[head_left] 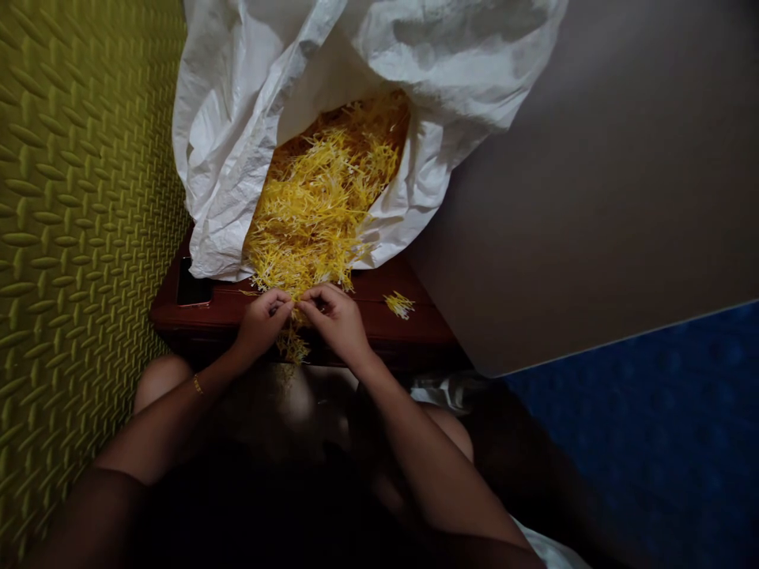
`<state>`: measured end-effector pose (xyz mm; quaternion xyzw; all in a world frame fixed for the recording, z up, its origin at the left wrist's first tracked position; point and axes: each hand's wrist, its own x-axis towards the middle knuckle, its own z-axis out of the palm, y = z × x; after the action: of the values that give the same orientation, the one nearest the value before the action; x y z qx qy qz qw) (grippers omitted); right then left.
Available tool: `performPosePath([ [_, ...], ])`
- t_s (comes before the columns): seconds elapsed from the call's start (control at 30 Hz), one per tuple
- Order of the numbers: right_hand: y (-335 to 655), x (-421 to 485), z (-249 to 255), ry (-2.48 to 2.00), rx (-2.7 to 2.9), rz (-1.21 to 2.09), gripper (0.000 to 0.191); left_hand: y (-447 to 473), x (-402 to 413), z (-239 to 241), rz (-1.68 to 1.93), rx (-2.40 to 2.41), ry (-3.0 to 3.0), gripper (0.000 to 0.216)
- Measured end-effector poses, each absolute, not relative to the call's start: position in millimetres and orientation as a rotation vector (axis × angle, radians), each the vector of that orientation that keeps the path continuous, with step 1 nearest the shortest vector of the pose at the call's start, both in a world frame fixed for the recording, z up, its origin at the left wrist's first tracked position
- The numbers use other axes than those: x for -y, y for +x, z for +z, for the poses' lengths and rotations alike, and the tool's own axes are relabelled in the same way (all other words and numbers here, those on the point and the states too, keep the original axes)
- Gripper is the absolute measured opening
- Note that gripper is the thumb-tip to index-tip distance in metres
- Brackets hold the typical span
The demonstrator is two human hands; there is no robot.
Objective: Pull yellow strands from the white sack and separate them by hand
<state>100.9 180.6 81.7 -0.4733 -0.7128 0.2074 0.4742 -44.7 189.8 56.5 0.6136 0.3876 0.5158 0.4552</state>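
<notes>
A heap of thin yellow strands with whitish tips (314, 205) spills from the mouth of a white woven sack (231, 174) onto a dark red padded surface (379, 292). At the heap's near edge, my left hand (266, 320) and my right hand (337, 320) meet fingertip to fingertip. Both are closed in a pinch with a little yellow strand between them; its exact shape is too small to make out. More strands hang over the edge below my fingers. A small bunch of strands (399, 305) lies apart, right of my right hand.
A dark phone (193, 283) lies left of the sack. A yellow wall with raised bumps (71, 197) rises at the left. A large grey-brown panel (593, 174) stands at the right, above a blue textured surface (664, 427). My knees flank the padded surface.
</notes>
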Motion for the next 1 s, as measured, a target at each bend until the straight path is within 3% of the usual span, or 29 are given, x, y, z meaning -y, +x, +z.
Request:
performPosePath([
  [0.2, 103.6, -183.7, 79.3, -1.161, 1.609, 0.774, 0.019, -44.4, -189.9, 57.9, 1.281, -0.965, 1.559, 0.014],
  [0.63, 100.6, -183.2, 78.5, -1.170, 1.757, 0.513, 0.009, -44.7, -189.8, 58.0, 1.304, -1.036, 1.643, 0.012],
  [0.83, 99.7, -187.2, 74.8, -1.260, 1.525, 0.706, 0.012, -42.7, -184.7, 59.4, 1.294, -1.109, 1.808, 0.015],
  [1.0, 116.6, -192.9, 83.6, -1.285, 1.366, 0.617, 0.015, -42.4, -182.1, 60.0, 1.304, -1.091, 1.780, 0.014],
])
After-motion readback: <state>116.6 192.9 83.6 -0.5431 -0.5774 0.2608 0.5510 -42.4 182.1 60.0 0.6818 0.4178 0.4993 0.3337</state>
